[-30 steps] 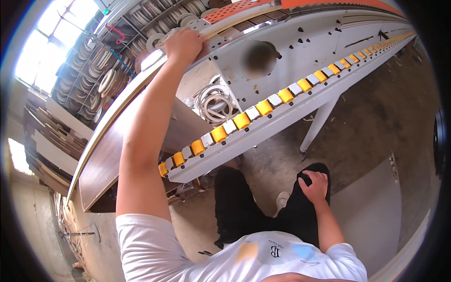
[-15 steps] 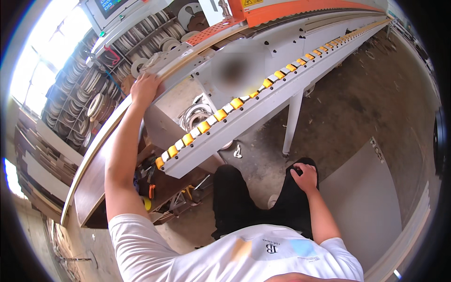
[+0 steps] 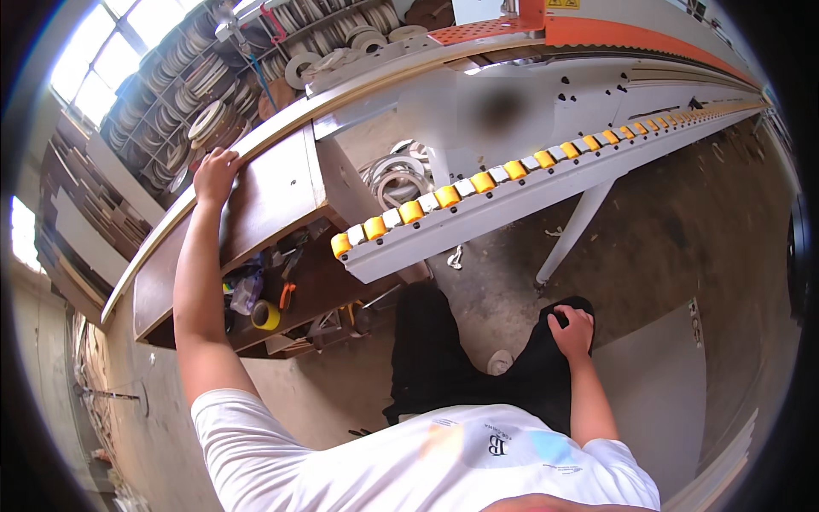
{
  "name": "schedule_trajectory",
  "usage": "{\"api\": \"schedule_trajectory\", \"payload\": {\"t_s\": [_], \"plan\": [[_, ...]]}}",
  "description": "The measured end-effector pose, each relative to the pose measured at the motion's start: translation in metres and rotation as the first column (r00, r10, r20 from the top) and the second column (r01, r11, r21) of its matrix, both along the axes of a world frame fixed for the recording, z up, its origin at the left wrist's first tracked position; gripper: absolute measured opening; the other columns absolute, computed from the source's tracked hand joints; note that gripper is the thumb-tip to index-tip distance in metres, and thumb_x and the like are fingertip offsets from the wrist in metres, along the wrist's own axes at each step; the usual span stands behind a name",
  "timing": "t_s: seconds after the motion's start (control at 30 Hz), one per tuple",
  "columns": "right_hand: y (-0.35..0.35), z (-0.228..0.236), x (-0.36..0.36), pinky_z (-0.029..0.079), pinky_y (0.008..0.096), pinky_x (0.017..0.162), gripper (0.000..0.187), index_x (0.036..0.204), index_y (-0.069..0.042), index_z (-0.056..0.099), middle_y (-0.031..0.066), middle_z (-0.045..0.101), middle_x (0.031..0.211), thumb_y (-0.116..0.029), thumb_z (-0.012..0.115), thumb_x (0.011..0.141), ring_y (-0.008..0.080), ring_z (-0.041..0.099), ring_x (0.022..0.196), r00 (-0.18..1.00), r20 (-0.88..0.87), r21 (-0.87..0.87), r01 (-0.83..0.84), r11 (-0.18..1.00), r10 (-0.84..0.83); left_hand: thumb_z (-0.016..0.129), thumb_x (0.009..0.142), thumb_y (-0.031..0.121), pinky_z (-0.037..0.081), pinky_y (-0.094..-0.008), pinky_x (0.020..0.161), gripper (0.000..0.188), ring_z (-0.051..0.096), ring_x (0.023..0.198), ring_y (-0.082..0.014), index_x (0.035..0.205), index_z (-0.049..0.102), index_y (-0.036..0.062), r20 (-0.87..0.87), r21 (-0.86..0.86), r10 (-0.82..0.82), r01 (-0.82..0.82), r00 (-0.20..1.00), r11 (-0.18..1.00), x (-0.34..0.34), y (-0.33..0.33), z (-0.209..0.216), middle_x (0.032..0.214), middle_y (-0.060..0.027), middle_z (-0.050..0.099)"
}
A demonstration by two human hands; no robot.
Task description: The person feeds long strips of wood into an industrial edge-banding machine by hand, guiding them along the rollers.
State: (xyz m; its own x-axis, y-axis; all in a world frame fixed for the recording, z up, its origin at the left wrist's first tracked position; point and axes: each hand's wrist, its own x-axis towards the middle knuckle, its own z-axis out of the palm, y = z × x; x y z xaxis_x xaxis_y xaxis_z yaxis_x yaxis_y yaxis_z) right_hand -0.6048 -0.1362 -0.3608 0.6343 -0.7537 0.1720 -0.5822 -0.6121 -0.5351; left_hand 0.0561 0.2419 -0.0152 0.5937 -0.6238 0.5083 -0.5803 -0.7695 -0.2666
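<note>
My left hand (image 3: 213,175) reaches far out to the left, with its fingers curled over the edge of a long pale wooden board (image 3: 358,90). The board lies along the back of a brown worktop (image 3: 264,200) and runs on toward the orange-topped machine (image 3: 614,34). My right hand (image 3: 572,328) rests on my right thigh, on black trousers (image 3: 444,358). Its fingers are curled and it holds nothing.
A grey rail of yellow rollers (image 3: 444,196) crosses in front of me on a slanted leg (image 3: 567,235). Under the worktop a shelf holds tools and a yellow tape roll (image 3: 266,316). Wall racks carry coils of edge strip (image 3: 205,119). A grey panel (image 3: 657,384) lies on the floor at right.
My left hand has slid along the board, away from the machine toward its near left end. The view has shifted left with it. My right hand has stayed on the thigh.
</note>
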Motion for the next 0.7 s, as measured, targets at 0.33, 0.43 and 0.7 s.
{"api": "schedule_trajectory", "payload": {"t_s": [0.33,0.43,0.7], "plan": [[0.005,0.004,0.025,0.047,0.0414,0.099,0.024,0.099,-0.013,0.079,0.0051,0.077,0.095,-0.032,0.08,0.085,0.0259,0.07,0.096,0.996,0.024,-0.064,-0.085,0.994,0.087,0.065,0.097,0.053,0.058,-0.0451,0.083,0.034,0.073,0.105,-0.028,0.105,0.083,0.026,-0.087,0.045,0.004,0.0,0.996,0.999,-0.027,-0.086,0.018,0.11,-0.0012,0.075],[0.008,0.005,0.03,0.047,0.0412,0.097,0.023,0.098,-0.013,0.079,0.0052,0.077,0.094,-0.032,0.081,0.085,0.0258,0.07,0.094,0.993,0.031,-0.076,-0.116,0.99,0.118,0.064,0.098,0.053,0.058,-0.0455,0.085,0.034,0.073,0.107,-0.0278,0.107,0.083,0.0262,-0.105,0.063,0.0,0.007,0.994,0.998,-0.036,-0.113,0.02,0.11,-0.0014,0.075],[0.008,0.007,0.029,0.047,0.0414,0.096,0.024,0.097,-0.014,0.079,0.0047,0.076,0.092,-0.033,0.081,0.084,0.0257,0.069,0.092,0.993,0.039,-0.078,-0.108,0.991,0.111,0.062,0.099,0.051,0.059,-0.0447,0.084,0.034,0.073,0.105,-0.028,0.101,0.084,0.0256,-0.096,0.081,-0.036,0.043,0.995,0.996,-0.056,-0.179,0.021,0.109,-0.0024,0.075]]}}
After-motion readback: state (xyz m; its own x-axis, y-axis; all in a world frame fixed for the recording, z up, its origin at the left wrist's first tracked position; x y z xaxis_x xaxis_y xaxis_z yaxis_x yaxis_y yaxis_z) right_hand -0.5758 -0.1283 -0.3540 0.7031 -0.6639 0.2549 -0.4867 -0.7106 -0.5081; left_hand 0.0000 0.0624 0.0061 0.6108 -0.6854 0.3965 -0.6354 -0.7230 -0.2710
